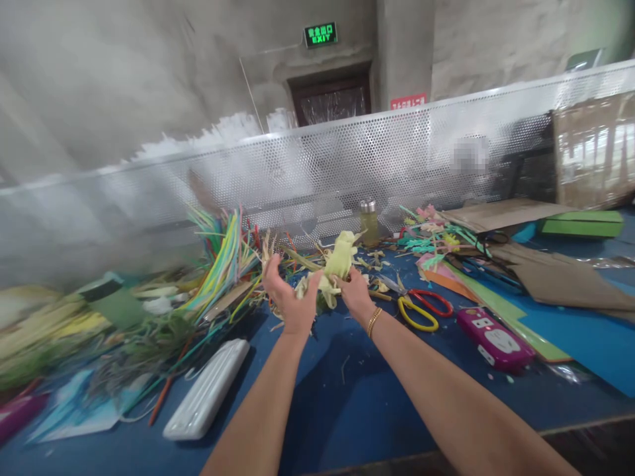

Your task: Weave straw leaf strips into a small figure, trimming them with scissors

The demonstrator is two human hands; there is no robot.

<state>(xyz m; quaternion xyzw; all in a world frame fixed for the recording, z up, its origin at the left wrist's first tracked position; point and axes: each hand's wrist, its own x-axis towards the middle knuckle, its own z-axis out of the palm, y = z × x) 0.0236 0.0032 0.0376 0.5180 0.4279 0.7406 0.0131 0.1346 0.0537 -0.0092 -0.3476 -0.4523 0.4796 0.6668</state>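
A crumpled pale yellow-green piece (342, 254), papery or leafy and ruffled at its lower end, is held up above the blue table. My right hand (356, 292) pinches its lower right side, thumb and fingers closed. My left hand (290, 297) is on the other side with thumb and fingers spread apart; its thumb is beside the ruffled lower part, and I cannot tell whether it touches. Red-and-yellow-handled scissors (419, 307) lie open just right of my right hand. Pale dry scraps (380, 261) are scattered behind the hands.
Left are a bundle of coloured stems (225, 254), a white oblong case (208, 390) and a blue face mask (84, 410). A purple case (496, 338), cardboard (570, 274) and coloured sheets lie right. Behind stand a bottle (368, 225) and a perforated metal screen (317, 165).
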